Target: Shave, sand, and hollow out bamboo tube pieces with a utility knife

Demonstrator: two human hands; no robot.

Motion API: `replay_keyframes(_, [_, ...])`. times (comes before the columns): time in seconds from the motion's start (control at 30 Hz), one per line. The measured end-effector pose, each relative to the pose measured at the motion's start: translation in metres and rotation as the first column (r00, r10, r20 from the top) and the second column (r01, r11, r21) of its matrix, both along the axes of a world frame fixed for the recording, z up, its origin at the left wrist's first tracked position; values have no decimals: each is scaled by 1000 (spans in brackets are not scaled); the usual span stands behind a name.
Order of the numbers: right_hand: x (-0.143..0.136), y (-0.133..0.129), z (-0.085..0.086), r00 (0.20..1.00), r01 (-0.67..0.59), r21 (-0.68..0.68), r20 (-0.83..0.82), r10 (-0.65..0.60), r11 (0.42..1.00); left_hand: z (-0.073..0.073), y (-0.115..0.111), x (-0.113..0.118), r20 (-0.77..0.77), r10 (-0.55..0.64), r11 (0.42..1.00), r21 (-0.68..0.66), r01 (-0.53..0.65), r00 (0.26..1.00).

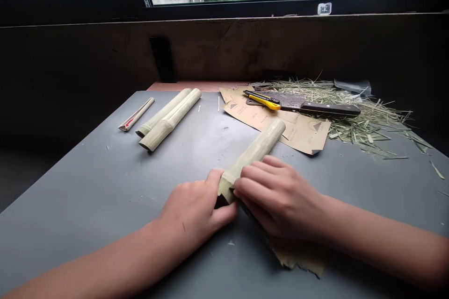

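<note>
A pale split piece of bamboo (254,148) slants away from me on the grey table. My left hand (199,203) grips its near end, thumb and fingers closed round it. Pressed against the near right edge of the bamboo is my right hand (277,191), its fingers closed on a torn piece of sandpaper (301,258). The sandpaper's brown, ragged end hangs out below that hand; the part under the fingers is mostly hidden.
Two split bamboo pieces (171,120) and a thinner one with a red mark (137,113) lie at the far left. Brown printed sheets (305,135), a yellow box cutter (263,99), a cleaver (329,108) and a heap of shavings (372,117) lie far right, below the window.
</note>
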State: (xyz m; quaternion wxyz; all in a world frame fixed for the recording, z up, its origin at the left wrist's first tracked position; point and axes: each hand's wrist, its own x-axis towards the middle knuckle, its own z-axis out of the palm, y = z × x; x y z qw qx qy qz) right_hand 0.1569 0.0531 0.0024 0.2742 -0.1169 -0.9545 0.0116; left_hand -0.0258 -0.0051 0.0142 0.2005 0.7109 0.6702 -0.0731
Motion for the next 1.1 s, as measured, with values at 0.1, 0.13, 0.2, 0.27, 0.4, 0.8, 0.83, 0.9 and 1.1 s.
replay_keyframes(0.1, [1, 2, -1, 1000, 17, 17, -9, -17, 1000, 1, 0, 0, 11, 9, 1000, -9, -9, 1000])
replay_keyframes(0.13, [1, 2, -1, 1000, 9, 11, -9, -9, 1000, 1, 0, 0, 8, 4, 1000, -9, -4, 1000])
replay_keyframes(0.2, [0, 0, -1, 1000, 10, -9, -11, -10, 1000, 1, 0, 0, 11, 7, 1000, -15, -7, 1000])
replay_keyframes(0.27, [-1, -2, -2, 1000, 25, -26, -14, -25, 999, -1, -2, -1, 8, 5, 1000, -12, -5, 1000])
replay_keyframes(0.4, [-3, -4, -1, 1000, -22, -117, 13, 24, 993, -7, -4, -2, -44, -47, 999, 24, 48, 998])
replay_keyframes(0.8, [-1, -4, 9, 997, 53, -231, 59, -40, 971, -11, -10, 0, -149, -124, 990, 45, 132, 981])
replay_keyframes(0.83, [-1, -4, 9, 998, 38, -227, 58, -25, 973, -10, -10, 0, -146, -132, 989, 47, 141, 980])
replay_keyframes(0.9, [-1, -4, 10, 998, 42, -240, 62, -28, 970, -10, -10, 1, -152, -136, 989, 45, 144, 979])
replay_keyframes(1.1, [-1, -8, 17, 984, 121, -431, 173, -49, 894, -10, -14, 2, -208, -170, 974, 114, 196, 963])
